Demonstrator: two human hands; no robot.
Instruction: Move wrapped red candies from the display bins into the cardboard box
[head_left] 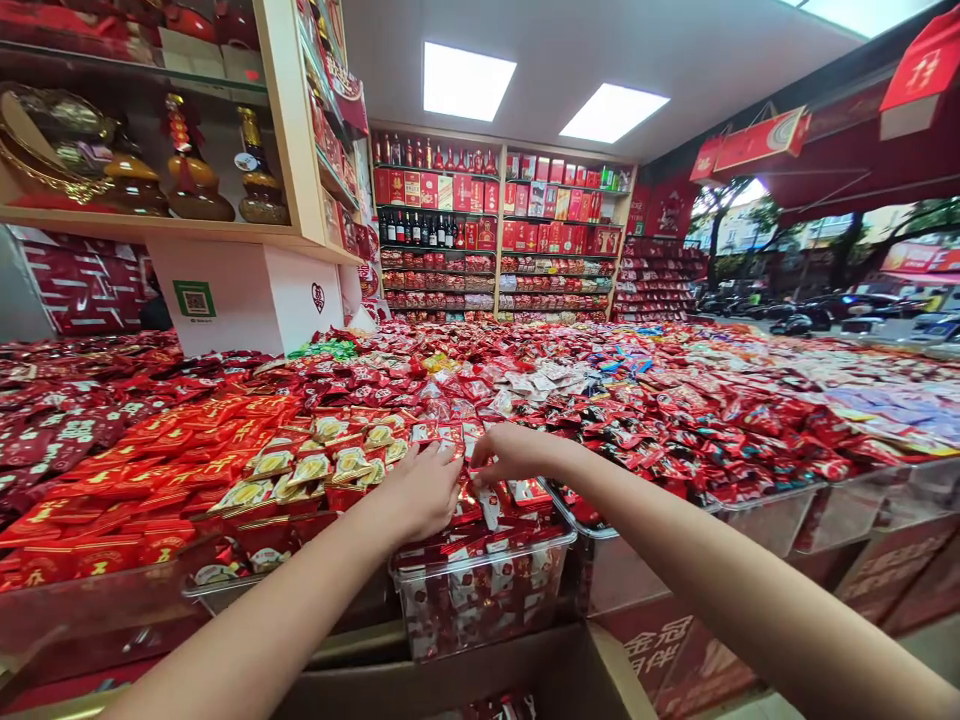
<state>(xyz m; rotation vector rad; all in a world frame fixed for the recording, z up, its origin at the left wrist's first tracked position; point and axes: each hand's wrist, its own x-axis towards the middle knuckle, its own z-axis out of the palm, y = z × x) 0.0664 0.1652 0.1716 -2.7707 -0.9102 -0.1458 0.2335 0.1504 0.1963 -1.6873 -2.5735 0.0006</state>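
My left hand (pixel 433 490) lies palm down on red and white candy packets (pixel 495 508) in a clear plastic bin (pixel 487 595). Its fingers are stretched forward over the packets. Close beside it, my right hand (pixel 514 455) reaches in from the right with bent fingers pointing down at the same packets. A gap shows between its fingers, and I see nothing held in them. Parts of both hands' fingertips are hidden. Left of the bin are gold and cream packets (pixel 311 470), and beyond them bright orange-red packets (pixel 161 490).
An open cardboard box (pixel 405 690) stands below the bin, with dark red packets inside. More bins of red packets (pixel 720 430) run to the right. A white pillar (pixel 225 290) and a wooden cabinet (pixel 289 120) rise at the left. Stocked shelves (pixel 499 230) line the back wall.
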